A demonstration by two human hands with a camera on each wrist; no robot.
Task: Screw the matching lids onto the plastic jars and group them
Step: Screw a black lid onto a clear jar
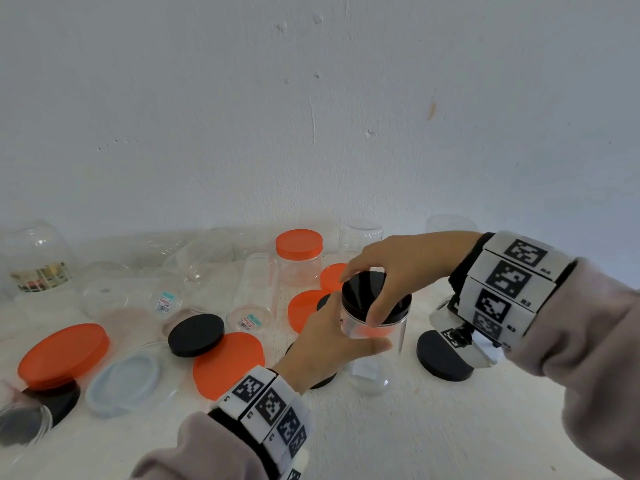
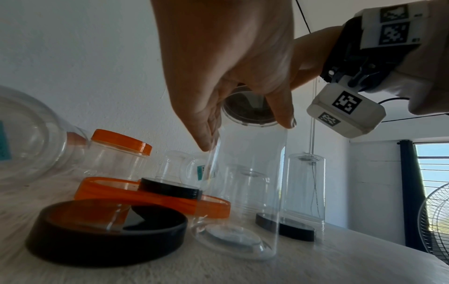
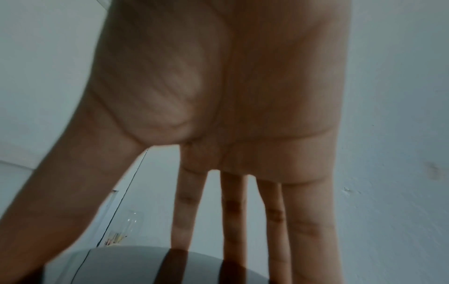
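A pale, scuffed wall rises behind the white counter, and on that counter we see a scatter of clear plastic jars and loose lids. Near the middle stands a tall clear jar, upright on the counter. Our left hand wraps its side just below the rim, fingers curled round the clear wall, thumb pointing toward the right. Our right hand comes down from above, and its grip is spread over the black lid, fingertips pinching the lid's edge; the lid sits on the jar's mouth. In the left wrist view the jar's base rests on the counter, and the right thumb and fingers reach down over the lid from above.

In the right wrist view the long fingers fan out and down onto the lid's glossy top.

Just beside the jar, to the right, a loose black lid lies flat. To the left lie a second black lid overlapping a large orange lid, another large orange lid, and a clear lid. Farther back stands a jar with an orange lid already on it, among several open clear jars, some lying on their sides.
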